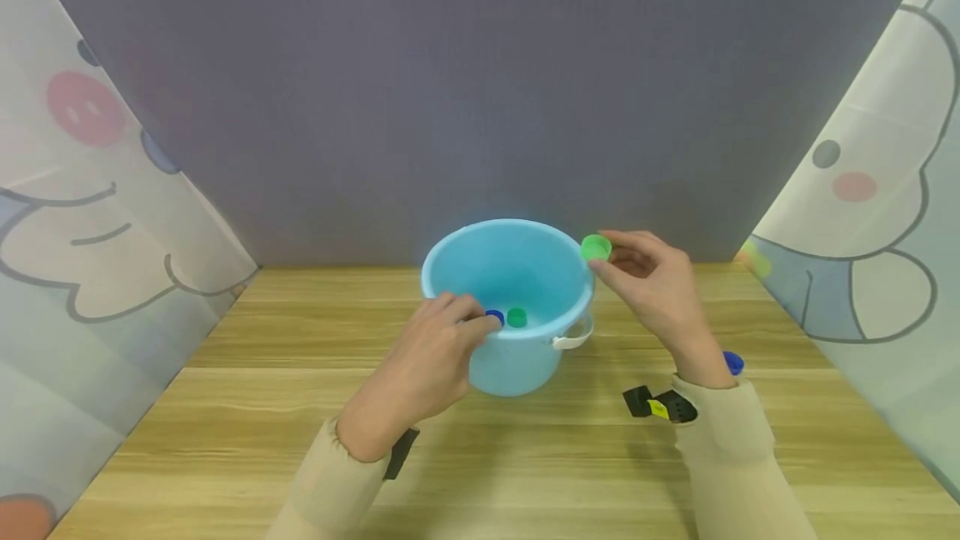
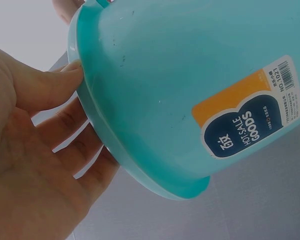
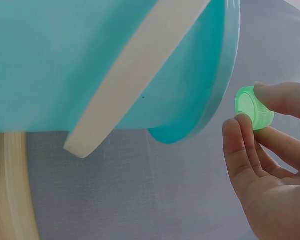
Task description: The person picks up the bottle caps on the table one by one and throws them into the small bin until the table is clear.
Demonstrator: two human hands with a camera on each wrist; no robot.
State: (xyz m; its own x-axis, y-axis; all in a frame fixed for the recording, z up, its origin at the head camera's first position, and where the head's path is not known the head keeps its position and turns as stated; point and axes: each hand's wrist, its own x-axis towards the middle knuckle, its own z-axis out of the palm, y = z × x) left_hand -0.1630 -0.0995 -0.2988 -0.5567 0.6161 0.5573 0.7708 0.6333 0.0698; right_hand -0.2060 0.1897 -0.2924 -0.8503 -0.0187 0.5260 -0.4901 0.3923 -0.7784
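Note:
A light-blue bucket (image 1: 513,367) stands upright in the head view. My left hand (image 1: 427,361) grips its near-left rim; in the left wrist view the thumb of that hand (image 2: 37,135) lies against the outside of the bucket (image 2: 155,65), fingers behind the rim. Level with the right rim, my right hand (image 1: 662,290) pinches a light-green cap (image 1: 596,247) between thumb and fingers. The right wrist view shows this hand (image 3: 275,167) holding the cap (image 3: 255,109) apart from the bucket (image 3: 65,60). Inside the bucket are a dark-green cap (image 1: 517,317) and a blue cap (image 1: 495,316), partly hidden by left fingers.
Another blue cap (image 1: 733,362) lies on the wooden table (image 1: 300,407), beside my right wrist. The bucket's white handle (image 1: 573,340) hangs at its right side. Behind the table rises a grey panel (image 1: 480,90), with cartoon-printed sheets (image 1: 870,215) on both sides.

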